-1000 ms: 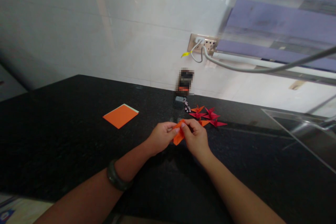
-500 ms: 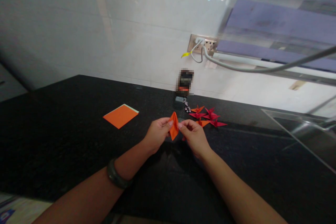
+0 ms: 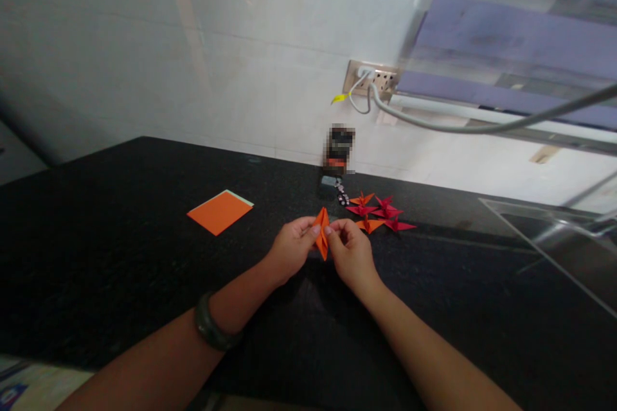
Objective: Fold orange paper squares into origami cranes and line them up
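Between my two hands is a folded piece of orange origami paper (image 3: 323, 247), a narrow diamond standing lengthwise. My left hand (image 3: 295, 245) pinches its left side, thumb on top. On the other side my right hand (image 3: 353, 249) grips the right edge between thumb and fingers; the fingers underneath are partly hidden. Several finished paper cranes, red (image 3: 386, 212) and orange (image 3: 370, 225), lie just beyond my right hand. Off to the left sits a stack of square orange paper (image 3: 220, 212) with a pale green sheet showing at its far edge.
A pixelated dark object (image 3: 339, 151) stands by the wall, with a beaded strap (image 3: 342, 194) in front. To the right a metal sink (image 3: 573, 237) is set into the black countertop (image 3: 120, 257). A grey cable (image 3: 457, 128) runs from the wall socket (image 3: 384, 80).
The folded paper has shifted slightly right and turned a little more upright. My right thumb now presses onto its right side, closer to my left thumb.
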Demonstrator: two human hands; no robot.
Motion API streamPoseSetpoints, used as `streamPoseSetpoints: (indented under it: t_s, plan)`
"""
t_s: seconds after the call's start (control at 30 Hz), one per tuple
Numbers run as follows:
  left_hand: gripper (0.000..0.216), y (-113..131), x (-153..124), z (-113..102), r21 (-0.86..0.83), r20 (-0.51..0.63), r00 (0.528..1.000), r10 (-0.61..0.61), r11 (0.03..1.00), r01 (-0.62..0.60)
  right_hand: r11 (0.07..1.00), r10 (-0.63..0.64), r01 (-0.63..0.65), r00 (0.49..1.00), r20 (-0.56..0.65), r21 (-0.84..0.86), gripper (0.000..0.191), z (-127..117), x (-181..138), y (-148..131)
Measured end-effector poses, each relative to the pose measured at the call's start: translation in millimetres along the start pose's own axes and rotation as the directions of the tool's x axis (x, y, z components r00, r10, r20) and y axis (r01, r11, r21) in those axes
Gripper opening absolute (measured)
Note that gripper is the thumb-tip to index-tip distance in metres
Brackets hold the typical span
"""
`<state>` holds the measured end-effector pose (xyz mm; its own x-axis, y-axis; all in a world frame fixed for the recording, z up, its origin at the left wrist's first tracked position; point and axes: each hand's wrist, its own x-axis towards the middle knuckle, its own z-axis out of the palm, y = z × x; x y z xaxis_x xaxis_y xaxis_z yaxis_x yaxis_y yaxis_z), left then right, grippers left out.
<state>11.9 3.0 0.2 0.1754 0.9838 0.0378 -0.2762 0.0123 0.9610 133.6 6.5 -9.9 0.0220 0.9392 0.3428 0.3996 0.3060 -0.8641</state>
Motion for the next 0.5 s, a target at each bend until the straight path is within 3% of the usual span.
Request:
streamPoseSetpoints:
  t_s: [0.23,0.5]
  plan:
    - [0.02,-1.4,1.3,-1.4,0.097,-0.034,0.999,0.033,0.995,-0.029,0.999,-0.02,0.021,0.999,0.025,-0.035,0.017,-2.9,1.2,-1.0]
    - [0.018,4.1,1.6,-2.8,0.215,-0.103,0.987,0.127,0.971,-0.102,0.997,-0.023,0.017,0.997,0.075,0.08,0.021,-2.0,-0.8,-6.9]
